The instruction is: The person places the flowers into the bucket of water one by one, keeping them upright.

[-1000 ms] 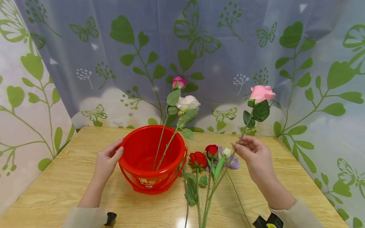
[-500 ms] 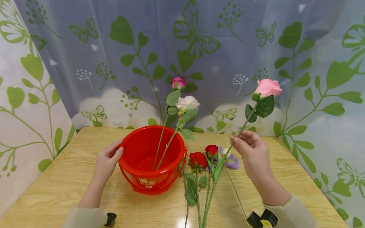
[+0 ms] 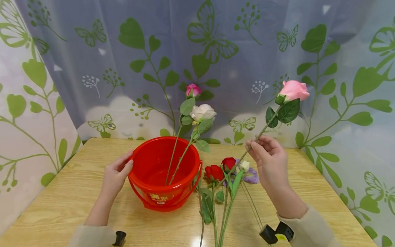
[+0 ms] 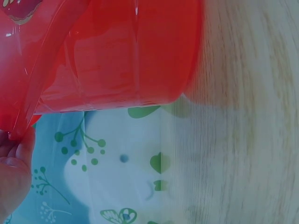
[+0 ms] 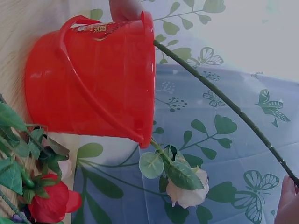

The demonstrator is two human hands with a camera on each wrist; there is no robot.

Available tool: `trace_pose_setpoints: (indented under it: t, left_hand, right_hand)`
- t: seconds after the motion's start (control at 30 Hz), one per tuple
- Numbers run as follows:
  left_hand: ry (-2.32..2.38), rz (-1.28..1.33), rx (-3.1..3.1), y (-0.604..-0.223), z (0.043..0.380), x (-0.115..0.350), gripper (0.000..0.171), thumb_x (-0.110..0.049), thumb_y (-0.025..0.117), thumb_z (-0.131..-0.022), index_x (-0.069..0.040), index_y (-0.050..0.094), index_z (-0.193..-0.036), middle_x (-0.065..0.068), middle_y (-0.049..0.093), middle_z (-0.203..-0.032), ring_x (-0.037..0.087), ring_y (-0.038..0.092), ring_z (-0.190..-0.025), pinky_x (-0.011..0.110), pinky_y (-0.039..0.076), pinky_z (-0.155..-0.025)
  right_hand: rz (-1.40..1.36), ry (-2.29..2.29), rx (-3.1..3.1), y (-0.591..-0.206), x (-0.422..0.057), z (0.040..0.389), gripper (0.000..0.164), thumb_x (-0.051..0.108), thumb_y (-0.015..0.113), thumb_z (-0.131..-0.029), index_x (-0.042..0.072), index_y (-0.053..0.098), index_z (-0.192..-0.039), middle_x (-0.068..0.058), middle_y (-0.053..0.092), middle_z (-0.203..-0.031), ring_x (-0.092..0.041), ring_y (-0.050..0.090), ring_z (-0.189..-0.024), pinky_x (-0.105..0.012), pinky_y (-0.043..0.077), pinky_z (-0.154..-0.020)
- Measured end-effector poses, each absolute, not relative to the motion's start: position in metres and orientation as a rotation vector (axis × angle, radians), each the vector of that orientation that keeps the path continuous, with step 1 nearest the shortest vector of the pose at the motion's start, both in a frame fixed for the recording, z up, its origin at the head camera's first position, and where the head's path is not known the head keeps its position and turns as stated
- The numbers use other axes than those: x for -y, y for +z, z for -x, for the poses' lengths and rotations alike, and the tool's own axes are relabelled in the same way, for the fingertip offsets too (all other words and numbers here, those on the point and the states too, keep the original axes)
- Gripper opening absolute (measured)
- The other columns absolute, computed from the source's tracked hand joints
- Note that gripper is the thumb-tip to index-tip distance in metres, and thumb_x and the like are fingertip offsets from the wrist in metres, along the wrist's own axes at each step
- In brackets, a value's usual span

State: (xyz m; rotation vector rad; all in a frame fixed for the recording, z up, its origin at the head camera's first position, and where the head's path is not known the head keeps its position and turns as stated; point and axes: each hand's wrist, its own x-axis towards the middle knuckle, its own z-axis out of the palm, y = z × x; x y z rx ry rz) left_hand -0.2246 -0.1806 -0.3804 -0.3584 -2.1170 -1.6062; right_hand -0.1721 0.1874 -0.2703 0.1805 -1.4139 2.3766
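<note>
My left hand [image 3: 115, 175] grips the left rim of a red plastic bucket [image 3: 148, 161], thumb outside at the edge. In the left wrist view, the fingers [image 4: 18, 163] are at the bucket's rim beside its handle. A magenta rosebud [image 3: 193, 90] and a white rose [image 3: 203, 112] lean in the bucket, heads above the rim. My right hand [image 3: 271, 164] pinches the stem of a pink rose [image 3: 294, 91], tilted with its head up and right. The stem [image 5: 224, 98] slopes down-left above the flowers on the table; in the right wrist view its lower end appears near the bucket's rim.
Right of the bucket on the wooden table [image 3: 61, 192] lie two red roses [image 3: 214, 172], a purple flower [image 3: 251, 175] and a white bud [image 3: 244, 166], their stems toward me. A curtain [image 3: 234, 75] with leaf and butterfly prints hangs behind the table.
My right hand has moved a little left, and the pink rose has tilted further, its head going up and right. The left hand and bucket have stayed in place.
</note>
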Motion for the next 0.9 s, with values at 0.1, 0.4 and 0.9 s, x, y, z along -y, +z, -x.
trace_pose_setpoints:
  t: [0.1,0.4,0.9]
  left_hand:
    - [-1.588,0.355,2.128,-0.381,0.2245,0.1807,0.033,-0.004,0.053,-0.087,0.006,0.053,-0.119,0.023,0.053,-0.115,-0.008,0.052,-0.088,0.01,0.046,-0.069]
    - [-1.604,0.352,2.119,-0.3817,0.2245,0.1809,0.033,-0.004,0.053,-0.087,0.006,0.052,-0.119,0.023,0.051,-0.117,-0.009,0.051,-0.091,0.01,0.045,-0.072]
    - [-1.606,0.348,2.122,-0.3821,0.2246,0.1809,0.034,-0.005,0.053,-0.087,0.006,0.052,-0.119,0.022,0.051,-0.118,-0.01,0.05,-0.093,0.01,0.044,-0.073]
  right_hand:
    - [-0.173,2.383,1.397,-0.27,-0.1855,0.1725,0.017,-0.005,0.062,-0.078,-0.002,0.05,-0.091,-0.008,0.053,-0.083,-0.017,0.06,-0.078,-0.026,0.05,-0.076]
    - [-0.174,2.382,1.417,-0.2722,-0.1843,0.1727,0.013,-0.007,0.058,-0.08,-0.001,0.051,-0.09,-0.007,0.053,-0.082,-0.017,0.06,-0.078,-0.027,0.049,-0.078]
    - [-0.17,2.383,1.437,-0.2731,-0.1816,0.1726,0.013,-0.008,0.056,-0.082,0.003,0.053,-0.087,-0.006,0.053,-0.081,-0.016,0.06,-0.077,-0.027,0.048,-0.079]
